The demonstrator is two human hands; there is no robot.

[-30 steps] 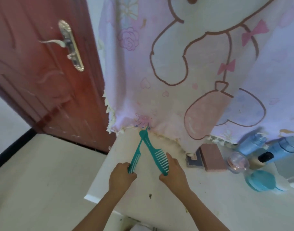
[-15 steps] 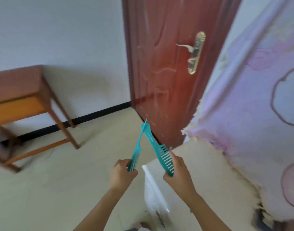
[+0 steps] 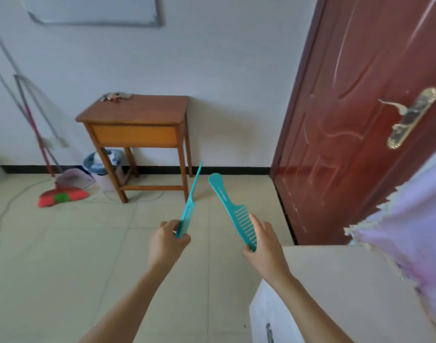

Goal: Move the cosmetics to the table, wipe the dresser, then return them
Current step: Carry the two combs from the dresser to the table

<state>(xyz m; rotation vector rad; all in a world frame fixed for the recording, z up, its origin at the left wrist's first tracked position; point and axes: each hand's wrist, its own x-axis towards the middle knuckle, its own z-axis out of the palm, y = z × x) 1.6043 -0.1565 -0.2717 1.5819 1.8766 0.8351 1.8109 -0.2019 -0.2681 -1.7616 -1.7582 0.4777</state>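
My left hand [image 3: 168,243] grips the toothed end of a thin teal tail comb [image 3: 189,206], whose pointed tail sticks up. My right hand [image 3: 262,246] holds a wide-tooth teal comb [image 3: 233,210] by its teeth, handle pointing up and left. Both combs hang in the air over the floor. The small wooden table [image 3: 137,112] stands against the far wall, with a few small items [image 3: 116,96] at its back left corner. The white dresser top [image 3: 348,288] is at lower right, beside my right forearm.
A dark red door [image 3: 355,115] stands open on the right. A lilac cloth [image 3: 410,231] hangs over the dresser's right side. Under and left of the table are a waste bin [image 3: 102,162], a red broom [image 3: 61,195] and a dustpan. A cable lies on the tiled floor.
The view has swung left from the dresser toward the table. Both hands carried the combs off the dresser top, and the crossed combs have come apart.
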